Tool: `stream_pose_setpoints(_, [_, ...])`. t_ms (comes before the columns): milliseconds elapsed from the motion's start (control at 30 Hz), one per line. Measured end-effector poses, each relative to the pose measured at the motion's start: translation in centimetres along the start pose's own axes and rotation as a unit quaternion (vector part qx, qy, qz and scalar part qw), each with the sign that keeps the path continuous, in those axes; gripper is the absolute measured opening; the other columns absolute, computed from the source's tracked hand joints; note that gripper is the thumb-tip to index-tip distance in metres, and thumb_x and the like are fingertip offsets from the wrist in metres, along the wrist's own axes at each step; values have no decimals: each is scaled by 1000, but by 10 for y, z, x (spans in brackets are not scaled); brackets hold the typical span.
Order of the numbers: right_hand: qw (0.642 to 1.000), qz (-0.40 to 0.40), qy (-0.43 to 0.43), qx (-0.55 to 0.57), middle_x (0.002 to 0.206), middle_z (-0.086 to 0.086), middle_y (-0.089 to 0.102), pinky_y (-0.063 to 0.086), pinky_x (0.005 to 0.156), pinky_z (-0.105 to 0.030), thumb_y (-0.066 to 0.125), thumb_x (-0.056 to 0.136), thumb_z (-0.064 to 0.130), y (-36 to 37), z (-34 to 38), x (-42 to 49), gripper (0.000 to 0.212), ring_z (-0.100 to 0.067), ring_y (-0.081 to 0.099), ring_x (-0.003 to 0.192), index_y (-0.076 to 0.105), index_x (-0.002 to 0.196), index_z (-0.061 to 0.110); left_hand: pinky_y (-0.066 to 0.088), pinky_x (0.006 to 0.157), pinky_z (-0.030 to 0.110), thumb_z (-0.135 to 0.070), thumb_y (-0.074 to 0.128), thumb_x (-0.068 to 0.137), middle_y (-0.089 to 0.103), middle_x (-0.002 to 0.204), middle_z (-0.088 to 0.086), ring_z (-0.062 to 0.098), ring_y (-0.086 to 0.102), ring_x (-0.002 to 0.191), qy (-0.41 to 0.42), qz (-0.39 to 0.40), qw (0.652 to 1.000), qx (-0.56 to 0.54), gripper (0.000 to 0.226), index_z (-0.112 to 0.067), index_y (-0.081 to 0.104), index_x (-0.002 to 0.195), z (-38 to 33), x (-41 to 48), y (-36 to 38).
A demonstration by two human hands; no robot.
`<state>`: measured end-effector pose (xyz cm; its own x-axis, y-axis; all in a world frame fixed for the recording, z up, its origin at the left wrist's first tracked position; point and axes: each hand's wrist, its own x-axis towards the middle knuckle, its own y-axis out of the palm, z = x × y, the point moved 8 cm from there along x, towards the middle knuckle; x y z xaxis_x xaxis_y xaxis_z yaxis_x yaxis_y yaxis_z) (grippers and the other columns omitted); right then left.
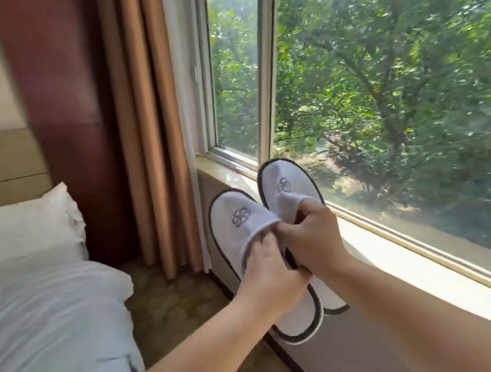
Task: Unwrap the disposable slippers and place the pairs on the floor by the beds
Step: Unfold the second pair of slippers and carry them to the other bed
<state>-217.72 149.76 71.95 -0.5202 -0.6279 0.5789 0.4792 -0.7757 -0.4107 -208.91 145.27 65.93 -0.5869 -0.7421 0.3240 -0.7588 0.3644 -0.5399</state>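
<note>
I hold two white disposable slippers with dark trim and a grey logo in the air, toes pointing up, side by side in front of the window sill. My left hand (pixel 270 274) grips the left slipper (pixel 238 219) at its opening. My right hand (pixel 313 239) grips the right slipper (pixel 286 187), fingers tucked into its opening. No wrapper is visible on them. The heels of both slippers hang below my hands. The bed (pixel 39 321) with white sheets lies to the left.
A strip of patterned carpet floor (pixel 173 308) runs between the bed and the wall under the window. A white pillow (pixel 17 228) lies at the bed's head. Tan curtains (pixel 152 130) hang in the corner. The stone window sill (pixel 389 254) runs along the right.
</note>
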Motion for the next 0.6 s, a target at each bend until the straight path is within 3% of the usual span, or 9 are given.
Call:
stream_pose_setpoints(67, [999,19,15,32,62,-14,51,43,51,-36,72,69,10,29,-8,16,27,-20,49,55,45,63,6,42,99,29,-34,71,73,53,121,-9,7,48,117,16,-34,999,0,62,-24,46,129,17,21,-22])
stream_pose_setpoints(133, [996,48,38,70,65,-8,57,49,57,-36,75,71,15,58,-16,29,24,-23,59,62,52,67,12,37,89,18,-35,70,73,50,112,-17,-1,44,106,27,-44,998,35,56,-30,47,124,36,37,-40])
stream_pose_setpoints(300, [970,155,67,174,71,-7,63,47,55,-32,80,74,33,121,-34,55,31,-19,61,63,55,82,16,35,75,8,-48,70,74,53,100,-18,-4,47,91,35,-53,989,131,47,-36,48,114,79,71,-77])
stream_pose_setpoints(400, [943,203,109,239,75,-13,66,52,58,-39,78,65,47,148,-49,69,43,-26,65,67,62,84,12,44,78,17,-62,68,70,57,99,-14,0,52,92,11,-82,984,157,53,-31,53,111,102,89,-92])
stream_pose_setpoints(467, [917,237,153,284,71,-10,66,51,57,-37,75,66,42,169,-66,77,36,-23,64,64,64,85,13,45,76,19,-68,64,72,57,98,-13,0,52,91,-4,-114,976,187,56,-27,55,108,113,98,-95])
stream_pose_setpoints(533, [882,270,198,332,69,-11,60,48,62,-38,69,71,22,191,-84,84,17,-26,59,67,61,80,10,44,69,16,-64,66,75,55,89,-13,0,52,85,-14,-152,967,203,46,-26,54,98,121,106,-95])
stream_pose_setpoints(600, [847,301,234,371,70,-14,55,46,67,-44,64,66,10,212,-100,87,8,-30,54,73,60,73,8,39,63,12,-58,70,77,47,78,-17,-3,49,79,-19,-190,954,229,33,-38,44,84,129,109,-93])
